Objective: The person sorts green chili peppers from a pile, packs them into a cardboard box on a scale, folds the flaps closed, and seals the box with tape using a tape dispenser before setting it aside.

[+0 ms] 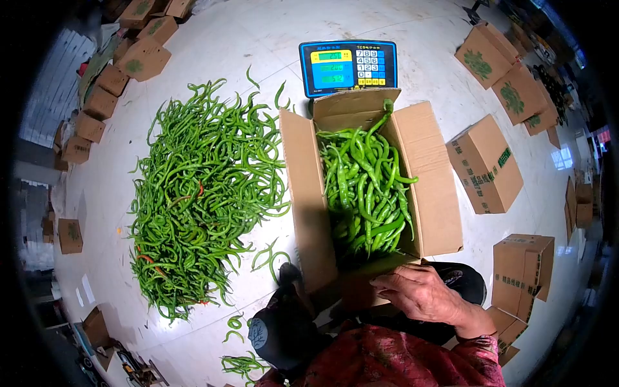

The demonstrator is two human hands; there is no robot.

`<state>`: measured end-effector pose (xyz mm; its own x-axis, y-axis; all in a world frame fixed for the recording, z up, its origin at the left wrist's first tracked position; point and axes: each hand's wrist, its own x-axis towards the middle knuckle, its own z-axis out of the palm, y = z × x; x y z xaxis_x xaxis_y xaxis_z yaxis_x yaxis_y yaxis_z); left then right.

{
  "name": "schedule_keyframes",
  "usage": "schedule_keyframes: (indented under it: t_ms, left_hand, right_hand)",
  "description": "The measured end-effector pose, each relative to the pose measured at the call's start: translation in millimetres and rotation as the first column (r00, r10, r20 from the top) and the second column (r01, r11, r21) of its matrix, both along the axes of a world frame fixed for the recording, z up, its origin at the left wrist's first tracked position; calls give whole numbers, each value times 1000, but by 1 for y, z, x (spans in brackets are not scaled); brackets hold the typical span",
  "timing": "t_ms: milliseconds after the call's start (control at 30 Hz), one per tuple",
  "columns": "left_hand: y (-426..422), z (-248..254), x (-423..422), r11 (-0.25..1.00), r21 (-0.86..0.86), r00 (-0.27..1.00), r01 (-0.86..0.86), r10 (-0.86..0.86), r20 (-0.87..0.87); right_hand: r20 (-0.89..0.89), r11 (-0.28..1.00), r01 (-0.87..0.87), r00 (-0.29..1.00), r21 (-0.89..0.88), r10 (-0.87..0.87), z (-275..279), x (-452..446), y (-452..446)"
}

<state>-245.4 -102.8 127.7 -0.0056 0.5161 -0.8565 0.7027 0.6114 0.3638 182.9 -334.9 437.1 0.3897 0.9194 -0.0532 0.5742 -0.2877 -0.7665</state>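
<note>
An open cardboard box (431, 174) stands in front of me with its flaps folded outward. Long green chili peppers (367, 187) fill it, and one pokes up at the far edge. My right hand (422, 293) is just past the box's near edge, back upward, with its fingers bent and pressed together. Whatever those fingers may hold is hidden beneath them. My left hand is out of sight. To the left of the box, a large heap of green chili peppers (200, 193) lies on the floor, with a few red ones among them.
Behind the box stands a blue electronic scale display (348, 68) with lit digits and a keypad. A closed carton (483, 164) sits to the right, with another carton (522, 264) nearer me. Several more cartons line both sides. Loose peppers (244, 366) lie near my dark-clad knee (284, 332).
</note>
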Motion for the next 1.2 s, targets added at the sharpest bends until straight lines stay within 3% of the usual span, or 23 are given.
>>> schedule_keyframes:
  t_ms: [200, 367, 433, 533, 667, 767, 933, 1100, 1200]
  left_hand:
    - [-16, 12, -23, 998, 12, 998, -58, 58, 21]
    - [-45, 36, -53, 994, 9, 994, -110, 110, 1]
    - [-52, 40, -58, 993, -1, 993, -121, 121, -8]
    - [-58, 46, -64, 990, -13, 990, -142, 141, -15]
    - [-62, 46, -70, 984, -35, 984, -176, 175, -33]
    - [-62, 47, -72, 980, -45, 980, -196, 194, -37]
    - [-62, 54, -76, 974, -37, 974, -224, 225, 14]
    - [-51, 30, -68, 978, -16, 967, -207, 207, 148]
    - [-23, 12, -43, 972, 15, 928, -235, 220, 301]
  right_hand:
    - [16, 999, 26, 1000, 38, -27, -5, 1, 1]
    - [-38, 976, -101, 995, -191, 96, -13, -1, 0]
    - [64, 945, -163, 980, -284, 189, -20, -5, 1]
    - [210, 909, -123, 952, -399, 221, -33, -10, 3]
    - [393, 926, -38, 898, -377, 197, -72, -17, 2]
    - [329, 843, -74, 900, -533, 287, -91, -14, 8]
    - [252, 862, -110, 931, -494, 264, -113, -9, 19]
    - [446, 916, -80, 855, -394, 266, -124, -17, 12]
    - [456, 928, -53, 860, -370, 231, -123, -22, 8]
